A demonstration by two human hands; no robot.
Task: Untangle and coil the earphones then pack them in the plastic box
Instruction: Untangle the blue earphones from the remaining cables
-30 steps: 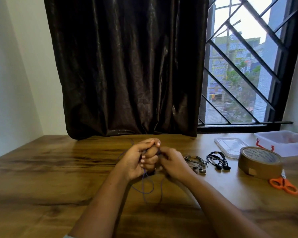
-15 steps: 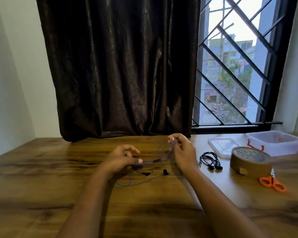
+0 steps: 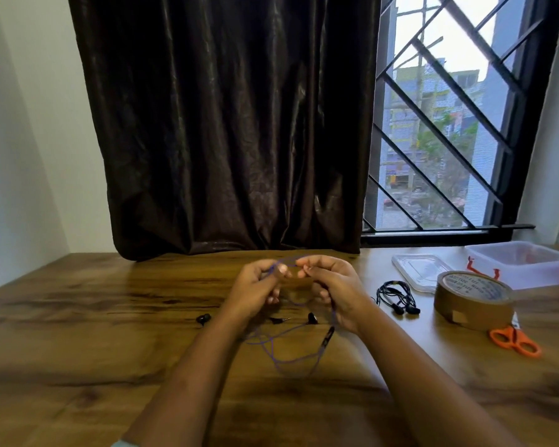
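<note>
Above the wooden counter point(image 3: 110, 317), your left hand point(image 3: 255, 288) and right hand point(image 3: 333, 285) each pinch the thin purple earphone cord point(image 3: 284, 359) between thumb and fingertips, with a short span arching between them. Below, the cord hangs in slack loops onto the counter, running roughly left to right, and a black earbud point(image 3: 203, 318) lies out to the left. It looks light, limp and snag-prone, so take it near the crossings, not by the buds. Well to your right sits the clear plastic box point(image 3: 523, 262), open, beside its flat clear lid point(image 3: 417, 272).
</note>
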